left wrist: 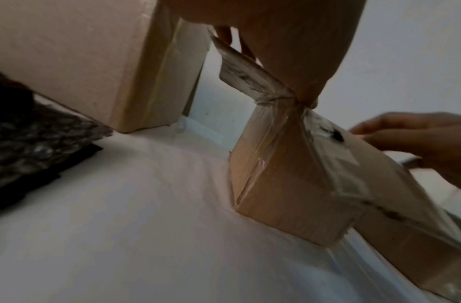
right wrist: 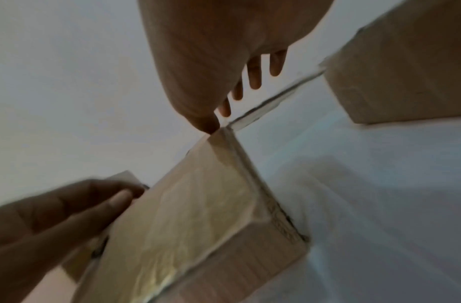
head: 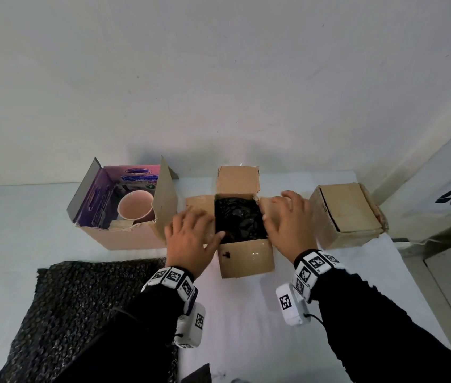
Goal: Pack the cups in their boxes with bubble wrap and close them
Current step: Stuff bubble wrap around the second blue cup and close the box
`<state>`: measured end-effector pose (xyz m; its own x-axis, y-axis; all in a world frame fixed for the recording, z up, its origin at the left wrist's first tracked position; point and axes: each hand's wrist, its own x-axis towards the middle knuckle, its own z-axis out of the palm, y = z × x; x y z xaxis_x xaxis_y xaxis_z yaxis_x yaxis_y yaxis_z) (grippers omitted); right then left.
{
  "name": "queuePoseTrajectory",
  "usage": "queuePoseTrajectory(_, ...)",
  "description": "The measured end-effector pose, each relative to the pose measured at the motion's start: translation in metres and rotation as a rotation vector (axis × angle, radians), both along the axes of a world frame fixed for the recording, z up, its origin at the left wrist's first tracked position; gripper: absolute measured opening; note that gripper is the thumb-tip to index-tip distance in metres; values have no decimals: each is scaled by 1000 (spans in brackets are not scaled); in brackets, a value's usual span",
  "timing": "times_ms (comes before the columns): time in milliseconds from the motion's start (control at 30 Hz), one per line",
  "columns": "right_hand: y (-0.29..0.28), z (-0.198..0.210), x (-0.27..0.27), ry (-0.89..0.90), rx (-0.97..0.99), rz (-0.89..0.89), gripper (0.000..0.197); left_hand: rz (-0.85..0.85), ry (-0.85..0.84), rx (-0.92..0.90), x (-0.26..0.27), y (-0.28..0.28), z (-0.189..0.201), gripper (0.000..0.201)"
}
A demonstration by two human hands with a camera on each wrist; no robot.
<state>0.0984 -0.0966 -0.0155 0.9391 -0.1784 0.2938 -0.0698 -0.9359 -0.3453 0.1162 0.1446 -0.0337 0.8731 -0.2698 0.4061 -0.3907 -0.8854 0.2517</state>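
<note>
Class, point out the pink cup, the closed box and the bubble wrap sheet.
pink cup (head: 135, 206), head view, inner wall.
closed box (head: 348, 208), head view, top face.
bubble wrap sheet (head: 80, 294), head view, middle of sheet.

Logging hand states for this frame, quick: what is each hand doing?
Left hand: open, fingers spread on the middle box's left flap.
Right hand: open, fingers spread on its right flap.

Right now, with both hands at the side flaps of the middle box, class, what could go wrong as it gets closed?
1. The black bubble wrap fills the middle box to its rim, so the flaps may spring back open.
2. The left hand sits close to the left box holding the pink cup; it might knock it.
3. The right hand could nudge the closed box.
</note>
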Motion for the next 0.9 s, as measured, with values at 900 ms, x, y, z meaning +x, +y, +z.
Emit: queuePoseTrajectory(900, 33, 6, -11, 15, 401, 332, 33, -392, 80, 238, -27, 8, -1, 86)
